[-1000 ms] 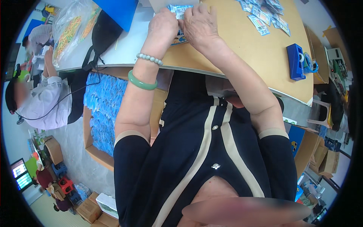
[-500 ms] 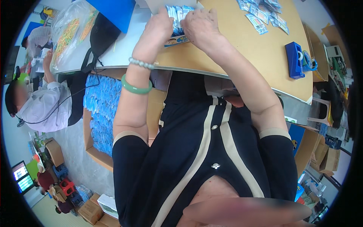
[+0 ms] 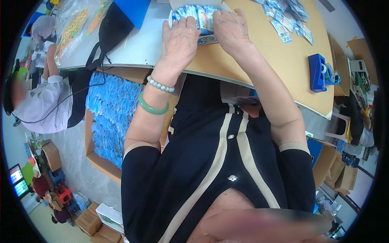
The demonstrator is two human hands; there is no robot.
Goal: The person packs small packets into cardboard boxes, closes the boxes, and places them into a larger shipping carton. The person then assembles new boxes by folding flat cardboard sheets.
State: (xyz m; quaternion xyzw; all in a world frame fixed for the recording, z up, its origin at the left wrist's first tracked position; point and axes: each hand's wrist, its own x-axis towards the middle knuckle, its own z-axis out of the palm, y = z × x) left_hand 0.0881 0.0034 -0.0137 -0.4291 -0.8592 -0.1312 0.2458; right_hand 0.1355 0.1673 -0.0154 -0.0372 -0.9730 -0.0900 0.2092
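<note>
A small open display box (image 3: 208, 39) stands at the far side of my table, its printed front facing me. Upright blue and white sachets (image 3: 202, 18) are packed in a row inside it. My left hand (image 3: 179, 42) lies over the box's near left corner, its fingers stretched out against the sachets and side. At the right wall, my right hand (image 3: 233, 32) has bent fingers gripping the box's edge; its fingertips are partly hidden. More loose sachets (image 3: 285, 18) lie in a heap on the table's far right.
A blue tape dispenser (image 3: 317, 73) stands at the table's right edge. To the left lie a black bag (image 3: 109, 38) and a clear bag of coloured sticks (image 3: 77, 32). A carton (image 3: 91, 156) full of blue packets sits below the table. A co-worker (image 3: 44, 103) sits at left.
My left hand has gone from a bent grip on the box's left side to lying with fingers stretched over its corner. The right hand stays at the right side. The view has shifted slightly.
</note>
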